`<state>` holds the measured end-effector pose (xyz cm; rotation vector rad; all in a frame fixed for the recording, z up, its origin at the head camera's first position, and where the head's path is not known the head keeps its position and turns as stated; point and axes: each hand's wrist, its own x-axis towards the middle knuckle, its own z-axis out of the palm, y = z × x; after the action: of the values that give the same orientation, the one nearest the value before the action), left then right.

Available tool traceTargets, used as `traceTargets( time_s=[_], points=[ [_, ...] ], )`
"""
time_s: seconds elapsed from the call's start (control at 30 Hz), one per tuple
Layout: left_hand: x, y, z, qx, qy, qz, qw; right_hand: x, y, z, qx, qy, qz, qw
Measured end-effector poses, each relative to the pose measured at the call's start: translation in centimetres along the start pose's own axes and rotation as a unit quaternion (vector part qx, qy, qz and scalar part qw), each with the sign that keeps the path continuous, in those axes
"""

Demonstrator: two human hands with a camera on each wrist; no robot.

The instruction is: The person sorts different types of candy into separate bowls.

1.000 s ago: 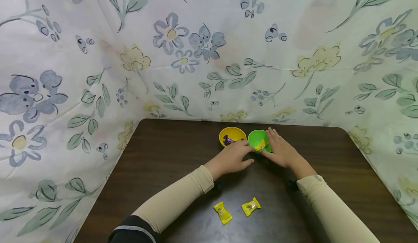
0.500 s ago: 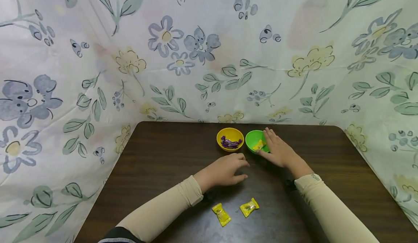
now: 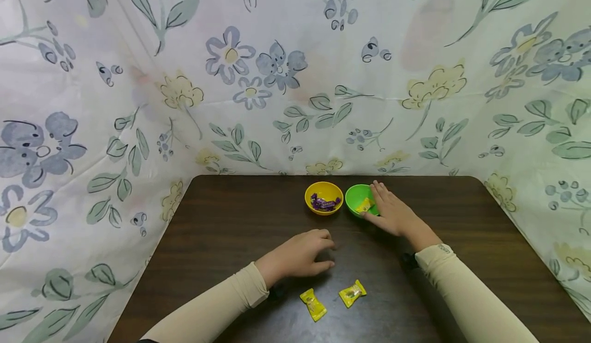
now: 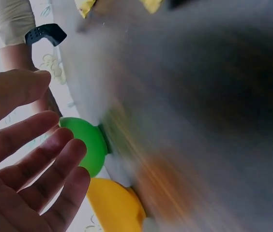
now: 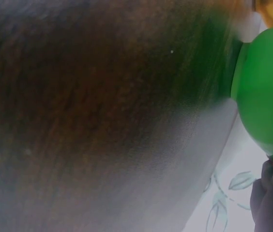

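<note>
My right hand rests against the right side of a green bowl, its fingers straight and the thumb near the front rim. A yellow-wrapped candy lies inside that bowl. My left hand hovers over the table with loosely bent fingers and holds nothing, as the left wrist view also shows of the hand. Nearest to it are two yellow-wrapped candies on the table, one on the left and another on the right. In the right wrist view, fingertips meet the edge of the green bowl.
Beside the green bowl stands a yellow bowl with purple-wrapped candies in it. Both sit near the far edge of a dark wooden table. A floral cloth hangs behind and along the sides.
My left hand has drawn back from the bowls, toward the loose candies and to the left, uncovering the yellow bowl. The right hand has stayed at the green bowl.
</note>
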<state>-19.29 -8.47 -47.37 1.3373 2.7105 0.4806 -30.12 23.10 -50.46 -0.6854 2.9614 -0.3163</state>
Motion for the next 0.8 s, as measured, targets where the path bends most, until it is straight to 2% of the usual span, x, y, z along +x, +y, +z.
traceTargets(
  time_s=[0.3, 0.47, 0.8],
  points=[
    [-1.8, 0.1, 0.2, -0.004, -0.012, 0.011, 0.9999, 0.1, 0.0, 0.0, 0.002, -0.007, 0.002, 1.0],
    [-2.6, 0.1, 0.5, -0.021, -0.029, 0.012, 0.9993, 0.1, 0.0, 0.0, -0.001, -0.007, 0.001, 1.0],
    [-3.9, 0.2, 1.4, -0.058, -0.067, 0.049, 0.9948, 0.0, 0.0, 0.0, 0.004, -0.002, 0.002, 1.0]
  ],
)
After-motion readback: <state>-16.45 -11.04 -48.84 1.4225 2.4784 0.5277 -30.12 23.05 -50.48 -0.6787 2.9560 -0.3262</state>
